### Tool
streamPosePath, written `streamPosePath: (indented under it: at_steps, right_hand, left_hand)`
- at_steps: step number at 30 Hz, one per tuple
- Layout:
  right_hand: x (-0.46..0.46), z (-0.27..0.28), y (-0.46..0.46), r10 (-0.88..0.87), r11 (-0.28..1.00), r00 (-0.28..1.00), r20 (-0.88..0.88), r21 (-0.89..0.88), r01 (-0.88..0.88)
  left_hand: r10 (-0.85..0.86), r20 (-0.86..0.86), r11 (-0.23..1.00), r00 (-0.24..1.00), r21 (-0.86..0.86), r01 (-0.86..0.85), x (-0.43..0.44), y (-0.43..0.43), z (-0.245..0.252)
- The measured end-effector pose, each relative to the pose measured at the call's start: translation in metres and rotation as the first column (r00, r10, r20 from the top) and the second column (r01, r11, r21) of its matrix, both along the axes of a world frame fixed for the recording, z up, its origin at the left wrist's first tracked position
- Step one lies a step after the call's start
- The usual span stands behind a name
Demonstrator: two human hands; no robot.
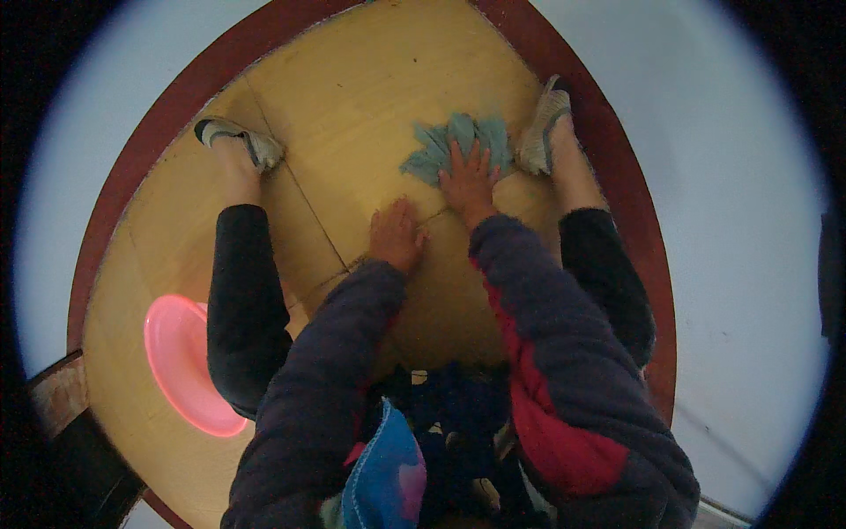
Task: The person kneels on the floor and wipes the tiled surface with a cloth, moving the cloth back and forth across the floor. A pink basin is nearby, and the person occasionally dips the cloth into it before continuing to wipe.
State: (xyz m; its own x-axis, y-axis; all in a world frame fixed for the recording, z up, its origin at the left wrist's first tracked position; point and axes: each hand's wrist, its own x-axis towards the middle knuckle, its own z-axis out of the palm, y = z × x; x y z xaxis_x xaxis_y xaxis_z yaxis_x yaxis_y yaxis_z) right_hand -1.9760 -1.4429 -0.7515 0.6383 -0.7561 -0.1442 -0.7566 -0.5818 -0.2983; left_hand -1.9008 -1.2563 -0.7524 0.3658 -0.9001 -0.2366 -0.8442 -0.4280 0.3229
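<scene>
My right hand [468, 182] lies palm down with spread fingers on a crumpled grey-green cloth [464, 127], pressing it flat against the yellow tiled floor [330, 119]. To its left, nearer to me, my left hand [396, 233] rests on the bare floor with nothing in it, its fingers extended. The cloth lies just left of the shoe on my right foot [545, 129]. Both forearms are in dark sleeves with red parts.
A pink plastic basin [178, 370] stands on the floor beside my left leg, which partly hides it. My left shoe [241, 140] is near the dark red skirting [155, 119]. Pale walls rise on both sides. A dark doorway or opening shows at lower left.
</scene>
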Motion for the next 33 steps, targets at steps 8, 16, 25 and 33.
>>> streamPosePath:
  at_steps: [8,16,25,33]
  right_hand:
    - [-0.004,-0.004,-0.018,-0.081,0.994,0.996,0.023,-0.071,0.082]
    - [0.042,-0.015,-0.12,-0.016,0.994,0.999,-0.03,-0.109,0.013]
    - [-0.012,0.011,0.019,0.398,0.916,0.913,-0.091,-0.018,-0.401]
    - [-0.087,0.005,0.058,0.209,0.976,0.977,-0.051,-0.048,-0.212]
  left_hand:
    - [0.017,0.071,1.0,0.997,-0.025,-0.015,0.004,-0.002,-0.022]
    - [0.039,-0.008,0.999,0.999,-0.023,-0.039,-0.007,-0.008,-0.002]
    - [0.065,0.098,0.991,0.993,0.107,-0.076,0.016,-0.002,0.01]
    - [0.065,0.183,0.975,0.981,0.198,-0.102,0.023,0.02,0.013]
